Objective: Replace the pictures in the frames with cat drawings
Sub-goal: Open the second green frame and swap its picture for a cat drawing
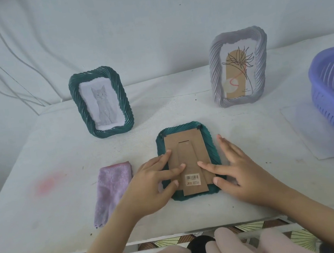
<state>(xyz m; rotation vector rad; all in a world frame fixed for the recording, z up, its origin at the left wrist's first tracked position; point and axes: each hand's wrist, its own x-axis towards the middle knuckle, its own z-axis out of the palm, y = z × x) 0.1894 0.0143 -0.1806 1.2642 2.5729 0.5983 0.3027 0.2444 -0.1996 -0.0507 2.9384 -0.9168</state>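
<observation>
- The left hand (154,182) lies flat with its fingers stretched out and slightly spread, gripping nothing. Its fingertips press on the cardboard back (184,135) of the face-down green frame (210,142), and the thumb sits at that frame's near-left rim.
- The right hand (238,172) is also flat and released, holding nothing. Its index finger and thumb rest on the right part of the cardboard back, while the other fingers fan out over the frame's right rim.
- The face-down green frame lies flat on the white table (61,160), straight in front of the person.
- A purple cloth (111,192) lies just left of the face-down frame, its right edge partly hidden by the left hand.
- Behind it and to the left stands a second green frame (112,131), upright and holding a cat drawing (102,104).
- Behind it and to the right stands a grey frame (215,72), upright, with a plant picture (237,73) inside.
- Well apart to its right sits a violet basket (328,110), cut off by the picture edge.
- The face-down frame has a dark green rim with a twisted, rope-like look. A stand strip (188,155) runs lengthwise down the brown back, with a barcode sticker (192,179) near its near end.
</observation>
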